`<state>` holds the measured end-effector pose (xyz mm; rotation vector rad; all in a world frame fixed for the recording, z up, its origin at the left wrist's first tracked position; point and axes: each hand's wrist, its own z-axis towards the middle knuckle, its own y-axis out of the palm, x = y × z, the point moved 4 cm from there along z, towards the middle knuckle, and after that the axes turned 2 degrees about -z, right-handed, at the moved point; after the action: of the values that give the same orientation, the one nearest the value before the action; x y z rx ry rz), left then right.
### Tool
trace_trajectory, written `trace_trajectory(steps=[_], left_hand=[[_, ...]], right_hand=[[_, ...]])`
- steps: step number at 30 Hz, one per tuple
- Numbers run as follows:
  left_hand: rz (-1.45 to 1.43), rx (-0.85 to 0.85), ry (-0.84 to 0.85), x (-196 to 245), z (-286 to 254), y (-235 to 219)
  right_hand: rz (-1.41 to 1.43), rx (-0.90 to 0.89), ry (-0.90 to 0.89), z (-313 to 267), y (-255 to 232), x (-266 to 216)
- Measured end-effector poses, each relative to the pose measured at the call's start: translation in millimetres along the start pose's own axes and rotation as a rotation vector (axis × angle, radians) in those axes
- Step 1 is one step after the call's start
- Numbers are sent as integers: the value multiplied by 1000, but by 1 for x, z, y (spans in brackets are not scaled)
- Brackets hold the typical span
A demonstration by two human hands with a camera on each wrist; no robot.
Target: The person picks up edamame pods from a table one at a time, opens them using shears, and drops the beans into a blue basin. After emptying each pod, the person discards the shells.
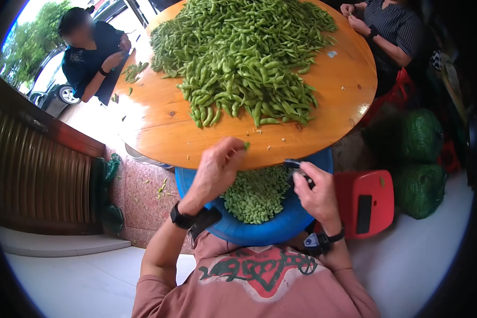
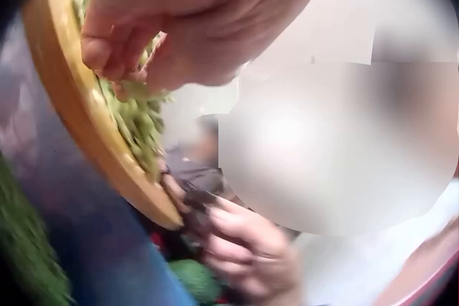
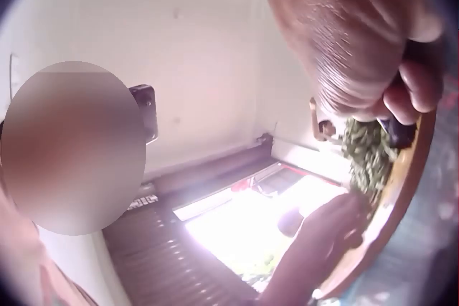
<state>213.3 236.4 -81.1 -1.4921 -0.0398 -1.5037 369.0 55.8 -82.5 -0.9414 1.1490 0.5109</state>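
My left hand [image 1: 217,167] is over the near edge of the round table, its fingers curled. A green soybean pod [image 1: 246,144], mostly hidden, is pinched at its fingertips; the left wrist view shows pale green there too. My right hand [image 1: 319,199] grips a small black tool [image 1: 292,164] whose exact kind I cannot tell. Below both hands sits a blue basin [image 1: 244,233] holding shelled green soybeans [image 1: 257,196]. Beyond the hands, a large heap of soybean pods [image 1: 244,63] covers much of the wooden table [image 1: 350,106].
The basin's far side lies under the table edge. At its right stands a red plastic stool [image 1: 381,191], beside full green net bags [image 1: 421,191]. One person [image 1: 93,53] sits at the far left, another [image 1: 389,37] at the far right. Scraps dot the wood and floor.
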Motion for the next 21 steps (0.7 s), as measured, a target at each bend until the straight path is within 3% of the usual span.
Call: trace_trajectory(steps=[1, 3, 4, 7, 8, 9, 11, 15, 17, 18, 20, 21], left_hand=[[-428, -150, -185, 6, -10, 13], [-777, -222, -346, 22, -28, 31], [-862, -205, -336, 16, -35, 41], [-817, -99, -335, 12, -44, 52], [-634, -47, -283, 11, -45, 52], [-636, -47, -286, 13, -46, 54], [-185, 115, -1, 29, -45, 44], [-120, 144, 82, 26, -48, 45], [-938, -173, -412, 7, -53, 60], [-938, -173, -413, 7, -53, 59], [-1773, -417, -623, 15, -56, 70], [-1773, -417, -624, 16, -55, 70]], right_hand=[[184, -49, 111, 0, 11, 2], [547, -140, 264, 0, 28, 1], [617, -186, 288, -1, 34, 1], [750, -250, 328, -2, 40, 6], [813, -268, 342, -2, 41, 8], [812, -268, 345, -3, 41, 10], [890, -279, 359, -5, 43, 12], [856, -248, 367, -7, 44, 10], [706, -233, 281, -6, 41, 7], [706, -233, 282, -6, 39, 9], [978, -379, 312, -6, 38, 13], [978, -379, 312, -6, 36, 14]])
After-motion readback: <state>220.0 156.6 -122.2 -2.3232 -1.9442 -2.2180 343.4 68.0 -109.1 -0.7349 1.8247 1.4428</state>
